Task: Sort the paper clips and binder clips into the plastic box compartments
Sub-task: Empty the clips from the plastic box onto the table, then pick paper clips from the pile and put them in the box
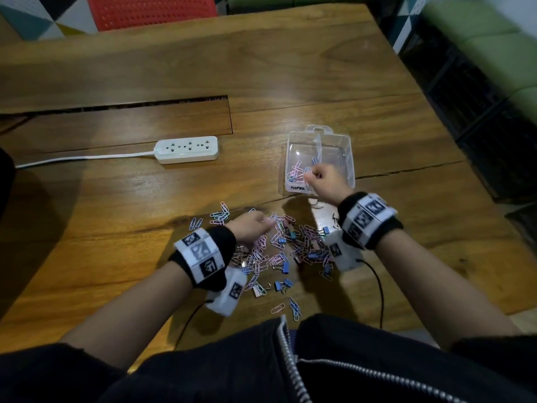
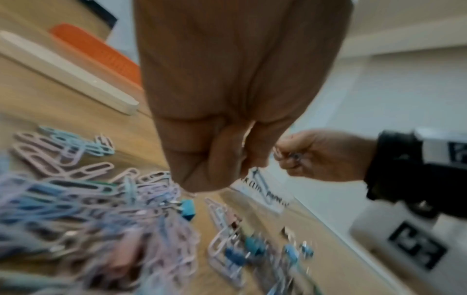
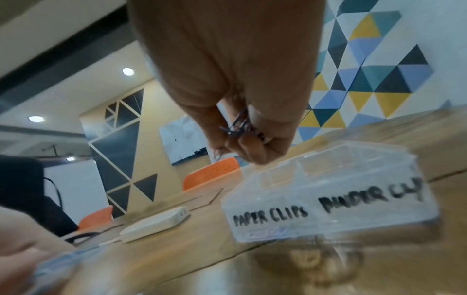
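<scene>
- The desk (image 1: 261, 68) is brown wood with visible grain, cracks and a soft sheen.
- The plastic box (image 1: 347, 146) is clear, glossy plastic with black marker lettering on its front wall.
- The paper clips (image 1: 263, 251) look coated in smooth pastel pink and blue.
- The binder clips (image 1: 283, 285) have blue bodies and shiny wire handles.
- The power strip (image 1: 187, 149) is smooth white plastic.
- The wristbands (image 1: 367, 219) are black cloth.

On the front wall of my clear plastic box (image 3: 328, 209) I read two hand-written black labels: "PAPER CLIPS" on its left part, and on its right part blurry words that look like "BINDER CLIP".
</scene>
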The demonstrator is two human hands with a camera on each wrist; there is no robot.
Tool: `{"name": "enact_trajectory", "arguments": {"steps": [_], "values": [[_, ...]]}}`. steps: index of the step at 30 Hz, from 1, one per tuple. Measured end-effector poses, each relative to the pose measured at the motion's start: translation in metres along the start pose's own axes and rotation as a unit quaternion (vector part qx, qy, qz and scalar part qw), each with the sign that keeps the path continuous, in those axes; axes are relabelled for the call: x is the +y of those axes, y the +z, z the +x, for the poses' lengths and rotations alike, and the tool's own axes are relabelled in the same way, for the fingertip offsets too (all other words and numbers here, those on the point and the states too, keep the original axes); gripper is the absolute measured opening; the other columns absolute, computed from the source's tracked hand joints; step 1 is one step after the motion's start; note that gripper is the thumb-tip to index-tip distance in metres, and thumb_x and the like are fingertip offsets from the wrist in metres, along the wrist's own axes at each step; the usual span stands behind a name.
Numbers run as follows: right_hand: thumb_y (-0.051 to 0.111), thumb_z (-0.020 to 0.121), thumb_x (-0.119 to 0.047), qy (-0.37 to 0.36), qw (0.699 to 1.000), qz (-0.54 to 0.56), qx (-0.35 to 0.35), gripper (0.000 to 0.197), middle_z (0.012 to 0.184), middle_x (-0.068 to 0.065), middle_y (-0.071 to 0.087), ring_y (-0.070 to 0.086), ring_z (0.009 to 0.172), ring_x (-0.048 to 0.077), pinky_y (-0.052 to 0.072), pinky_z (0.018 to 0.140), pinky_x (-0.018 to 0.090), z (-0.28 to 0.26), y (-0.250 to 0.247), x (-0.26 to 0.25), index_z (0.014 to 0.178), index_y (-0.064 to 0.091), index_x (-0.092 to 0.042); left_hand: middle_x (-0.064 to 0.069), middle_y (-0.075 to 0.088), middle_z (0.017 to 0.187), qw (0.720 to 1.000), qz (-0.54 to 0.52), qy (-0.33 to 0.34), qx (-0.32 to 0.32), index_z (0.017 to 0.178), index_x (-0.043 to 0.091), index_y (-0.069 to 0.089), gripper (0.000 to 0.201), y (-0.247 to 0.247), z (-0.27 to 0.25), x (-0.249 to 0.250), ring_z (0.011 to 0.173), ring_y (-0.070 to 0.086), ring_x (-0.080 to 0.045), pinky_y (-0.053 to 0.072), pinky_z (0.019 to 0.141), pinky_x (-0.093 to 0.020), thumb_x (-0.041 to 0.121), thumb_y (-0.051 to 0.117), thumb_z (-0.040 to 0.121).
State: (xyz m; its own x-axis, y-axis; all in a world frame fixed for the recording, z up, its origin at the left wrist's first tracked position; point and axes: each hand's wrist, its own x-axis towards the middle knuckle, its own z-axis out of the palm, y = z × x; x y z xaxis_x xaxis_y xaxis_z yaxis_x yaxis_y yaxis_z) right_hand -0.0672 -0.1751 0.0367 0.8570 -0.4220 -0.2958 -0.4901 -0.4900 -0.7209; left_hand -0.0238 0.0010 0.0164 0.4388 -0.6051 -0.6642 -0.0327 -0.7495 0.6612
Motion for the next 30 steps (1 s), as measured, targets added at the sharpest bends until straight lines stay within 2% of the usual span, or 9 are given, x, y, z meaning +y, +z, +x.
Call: {"name": "enact_trajectory", "arguments": {"steps": [3,7,10,15,18,20,23,26,30], "values": [[0.044,0.092,-0.013,0.062,0.997,0.009,0.035,0.030,0.062,0.000,0.043,0.045,0.058,0.013,0.037,0.048,0.016,0.032,0.000,-0.009,0.062,0.042,-0.015,0.001,0.036,0.063,0.983,-0.171,-0.048,-0.034,0.082,0.010,0.044,0.023,-0.013,0.009,0.023,0.050,0.033,-0.009,0.035,0.037,-0.016,0.025,0.039,0.098],[0.047,0.090,-0.017,0.098,0.994,0.044,-0.002,0.017,0.083,0.012,0.061,0.061,0.084,0.026,0.050,0.076,0.035,0.057,0.001,-0.008,0.074,0.054,-0.012,0.000,0.033,0.061,0.972,-0.226,-0.060,-0.007,0.076,0.009,0.043,0.025,-0.025,0.027,0.053,0.050,0.029,-0.009,0.031,0.038,-0.016,0.021,0.040,0.098],[0.041,0.093,-0.020,0.092,0.994,0.051,0.001,0.028,0.083,0.012,0.061,0.054,0.077,0.022,0.042,0.069,0.030,0.055,-0.003,-0.007,0.090,0.062,-0.002,0.001,0.035,0.059,0.973,-0.225,-0.053,0.013,0.075,0.010,0.043,0.025,-0.031,0.040,0.072,0.047,0.032,-0.008,0.031,0.036,-0.015,0.020,0.041,0.098],[0.040,0.093,-0.006,0.042,0.987,0.154,0.033,0.029,0.114,0.011,0.059,0.048,0.100,0.018,0.042,0.074,0.020,0.044,-0.008,0.001,0.120,0.049,0.003,0.000,0.034,0.061,0.965,-0.252,-0.019,0.074,0.079,0.006,0.046,0.018,-0.035,0.064,0.103,0.032,0.040,-0.005,0.033,0.029,-0.012,0.011,0.041,0.096],[0.038,0.092,0.000,0.022,0.973,0.219,0.064,0.025,0.110,0.014,0.057,0.050,0.099,0.020,0.045,0.087,0.032,0.031,-0.016,0.007,0.115,0.048,0.004,-0.003,0.042,0.072,0.966,-0.247,-0.007,0.081,0.093,0.003,0.050,0.009,-0.033,0.072,0.119,0.055,0.044,-0.013,0.044,0.046,-0.021,0.010,0.045,0.092],[0.038,0.091,0.002,0.031,0.968,0.222,0.109,0.020,0.099,0.007,0.056,0.053,0.084,0.016,0.048,0.076,0.027,0.020,-0.023,0.012,0.104,0.053,0.000,-0.009,0.055,0.099,0.977,-0.206,0.000,0.052,0.116,0.005,0.051,0.027,-0.029,0.073,0.124,0.083,0.058,-0.021,0.050,0.074,-0.032,0.017,0.046,0.092],[0.043,0.089,0.001,0.058,0.976,0.151,0.148,0.017,0.080,-0.006,0.051,0.048,0.072,0.008,0.039,0.060,0.015,-0.001,-0.033,0.031,0.090,0.055,-0.009,-0.013,0.029,0.150,0.989,-0.138,0.030,0.031,0.140,0.005,0.033,0.048,-0.025,0.071,0.126,0.138,0.028,-0.030,0.022,0.113,-0.041,0.011,0.042,0.093],[0.052,0.085,-0.003,0.129,0.986,0.032,0.100,0.012,0.087,0.001,0.056,0.053,0.083,0.016,0.045,0.065,0.021,-0.025,-0.035,0.058,0.094,0.056,-0.009,-0.013,0.032,0.149,0.996,-0.039,0.071,0.048,0.137,0.004,0.036,0.047,-0.021,0.072,0.119,0.139,0.029,-0.027,0.013,0.118,-0.044,0.008,0.044,0.092],[0.067,0.077,-0.011,0.191,0.980,-0.046,0.039,0.032,0.100,0.006,0.056,0.055,0.093,0.023,0.050,0.086,0.035,-0.044,-0.023,0.087,0.107,0.054,-0.012,-0.012,0.051,0.130,0.979,0.057,0.153,0.123,0.123,0.005,0.049,0.036,-0.014,0.066,0.100,0.119,0.050,-0.024,0.041,0.097,-0.026,0.000,0.049,0.087]]}}
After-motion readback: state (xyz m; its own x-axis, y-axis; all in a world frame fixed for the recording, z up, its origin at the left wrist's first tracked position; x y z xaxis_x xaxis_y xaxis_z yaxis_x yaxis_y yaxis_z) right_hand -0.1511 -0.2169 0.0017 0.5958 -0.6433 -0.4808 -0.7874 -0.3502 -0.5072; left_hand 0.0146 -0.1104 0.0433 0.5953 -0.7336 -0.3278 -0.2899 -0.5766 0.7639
